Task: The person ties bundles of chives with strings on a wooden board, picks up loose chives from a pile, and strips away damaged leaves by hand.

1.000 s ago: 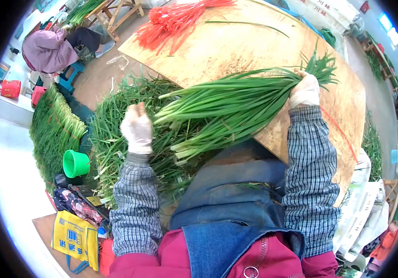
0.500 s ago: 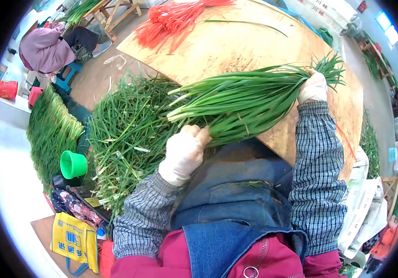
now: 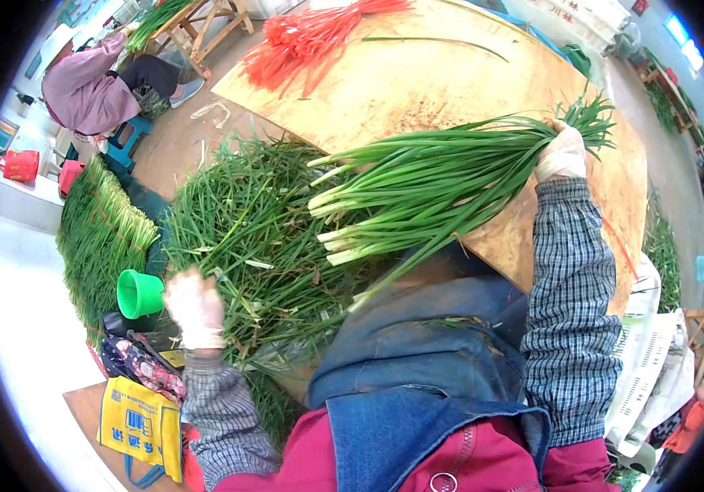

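A bunch of long green chives (image 3: pixel 450 176) is gripped near its leafy end by my gloved right hand (image 3: pixel 563 154), fingers wrapped round it. The pale cut ends point left, over a loose heap of chive leaves and trimmings (image 3: pixel 262 213). One stalk hangs lower than the others. Away from the bunch, my gloved left hand (image 3: pixel 194 307) is over the left edge of the heap, close to the green bucket (image 3: pixel 139 293). Its fingers are smeared by motion, so I cannot make out whether they hold anything.
A wooden table (image 3: pixel 418 78) bears a bundle of red plastic ties (image 3: pixel 303 45). Stacked chives (image 3: pixel 98 238) lie at the left, with a yellow bag (image 3: pixel 140 426) below. Another person (image 3: pixel 89 86) sits by a blue stool (image 3: pixel 128 141) at upper left. White sacks (image 3: pixel 651 369) lie at right.
My left hand has left the bunch and swung left and down towards the green bucket. The bunch stays in my right hand; its cut ends are more spread and one stalk droops.
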The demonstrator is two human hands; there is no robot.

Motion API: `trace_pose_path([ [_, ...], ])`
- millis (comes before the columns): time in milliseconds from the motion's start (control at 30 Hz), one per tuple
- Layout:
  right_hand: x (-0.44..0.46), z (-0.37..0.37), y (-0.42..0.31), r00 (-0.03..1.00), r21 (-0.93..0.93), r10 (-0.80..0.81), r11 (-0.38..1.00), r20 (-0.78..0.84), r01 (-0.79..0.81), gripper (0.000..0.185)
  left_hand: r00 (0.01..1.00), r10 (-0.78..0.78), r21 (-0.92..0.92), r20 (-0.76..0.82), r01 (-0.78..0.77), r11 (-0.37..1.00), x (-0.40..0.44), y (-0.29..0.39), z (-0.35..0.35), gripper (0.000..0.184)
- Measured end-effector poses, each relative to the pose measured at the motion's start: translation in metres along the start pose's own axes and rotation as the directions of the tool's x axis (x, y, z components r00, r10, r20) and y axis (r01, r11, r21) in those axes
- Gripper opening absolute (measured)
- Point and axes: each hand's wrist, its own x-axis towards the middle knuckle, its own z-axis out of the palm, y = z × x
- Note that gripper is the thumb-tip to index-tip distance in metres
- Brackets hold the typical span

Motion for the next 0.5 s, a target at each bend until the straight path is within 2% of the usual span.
trace_pose_path([
  [33,-0.001,-0.002,0.001,0.999,-0.054,-0.025,0.998,0.044,0.027,0.015,0.988,0.093,-0.188,-0.125,-0.116,0.975,0.004,0.022,-0.007,0.02],
  [67,-0.001,-0.005,0.0,0.994,-0.106,-0.049,0.993,0.094,0.059,0.015,0.992,0.114,-0.466,-0.055,-0.126,0.876,0.01,0.048,-0.012,0.02],
  [100,0.001,-0.008,-0.002,0.986,-0.153,-0.075,0.983,0.146,0.098,0.015,0.988,0.152,-0.706,-0.001,-0.109,0.7,0.019,0.074,-0.015,0.021],
  [167,0.004,-0.015,0.0,0.985,-0.168,-0.069,0.981,0.155,0.095,0.016,0.89,0.42,-0.523,-0.177,-0.447,0.726,0.038,0.118,-0.005,0.02],
  [200,0.001,-0.016,0.0,0.988,-0.157,-0.072,0.983,0.134,0.093,0.016,0.93,0.321,-0.769,0.181,-0.07,0.635,0.056,0.138,-0.012,0.019],
  [233,-0.003,-0.014,-0.001,0.997,-0.063,-0.035,0.997,0.075,0.039,0.014,0.797,0.296,-0.805,0.527,0.357,0.475,0.069,0.152,-0.019,0.018],
  [267,-0.007,-0.012,-0.002,1.0,0.038,0.003,0.999,0.015,-0.003,0.012,0.797,0.287,-0.836,0.532,0.548,0.027,0.066,0.166,-0.005,0.018],
  [300,-0.01,-0.014,-0.002,0.999,-0.059,-0.045,0.997,0.028,0.047,0.012,0.793,0.286,-0.67,0.538,0.608,-0.426,0.064,0.178,0.013,0.021],
  [333,-0.014,-0.016,-0.003,0.995,-0.155,-0.093,0.983,0.04,0.099,0.011,0.814,0.229,-0.665,0.535,0.572,-0.481,0.066,0.183,0.008,0.021],
  [367,-0.021,-0.013,-0.007,1.0,-0.056,-0.01,0.998,-0.013,0.01,0.012,0.773,0.317,-0.583,0.55,0.627,-0.517,0.062,0.177,0.0,0.019],
  [433,-0.02,-0.025,-0.004,0.981,-0.333,-0.107,0.93,0.161,0.156,0.014,0.83,0.331,-0.712,0.45,0.557,-0.428,0.058,0.162,-0.003,0.018],
  [500,-0.003,-0.035,0.01,0.923,-0.57,-0.191,0.739,0.334,0.359,0.016,0.853,0.285,-0.793,0.437,0.515,-0.327,0.055,0.143,-0.01,0.024],
])
